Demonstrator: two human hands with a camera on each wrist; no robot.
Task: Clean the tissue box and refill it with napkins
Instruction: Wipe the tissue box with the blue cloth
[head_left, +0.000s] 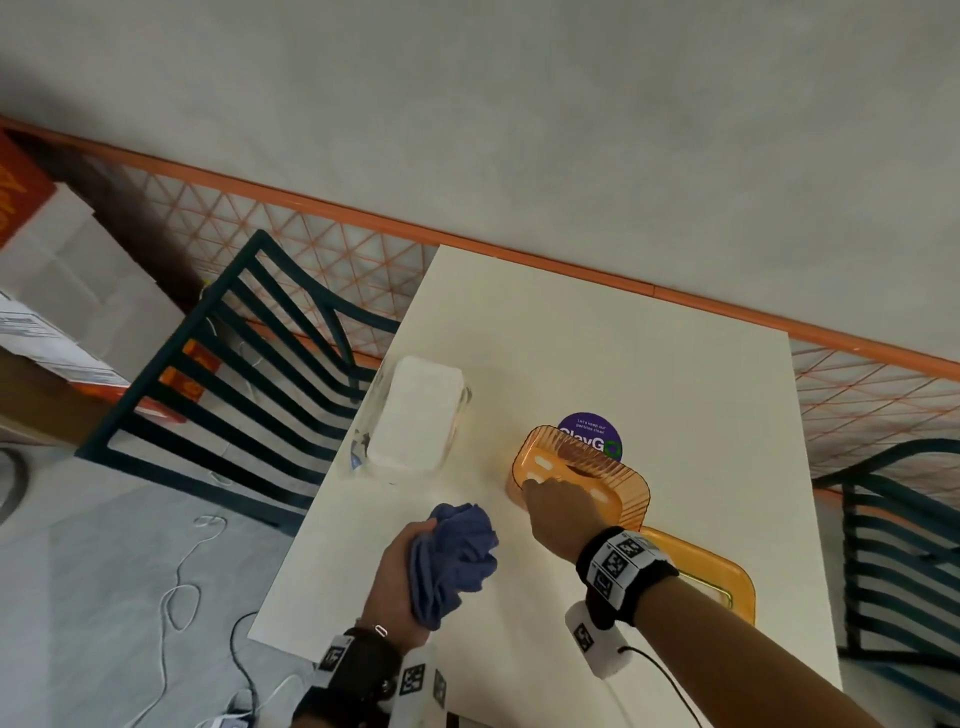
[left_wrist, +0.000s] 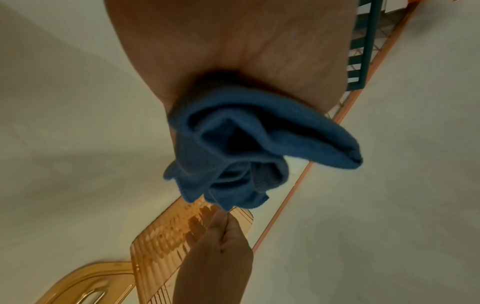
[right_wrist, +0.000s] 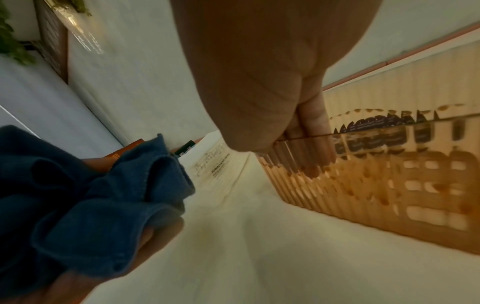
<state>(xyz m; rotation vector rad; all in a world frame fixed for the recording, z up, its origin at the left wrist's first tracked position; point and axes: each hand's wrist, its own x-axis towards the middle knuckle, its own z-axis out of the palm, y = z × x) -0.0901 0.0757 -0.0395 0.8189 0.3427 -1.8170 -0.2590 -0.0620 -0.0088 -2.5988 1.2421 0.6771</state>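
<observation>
Both busy: right hand (head_left: 558, 512) grips tissue box (head_left: 597, 470) rim; left hand (head_left: 397, 582) holds cloth (head_left: 457, 556).

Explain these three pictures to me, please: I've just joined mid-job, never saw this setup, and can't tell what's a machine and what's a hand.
There is no machine: a person works bare-handed, wearing three cameras. The big picture is from the head, looking down at a white table. The other two look along each wrist. The left hand grips a bunched blue cloth. The right hand holds the near wall of the orange tissue box, fingers inside it, as the right wrist view shows. Beside it lie the box's orange lid, a wrapped pack of white napkins and a purple round sticker. Dark chairs stand alongside.
</observation>
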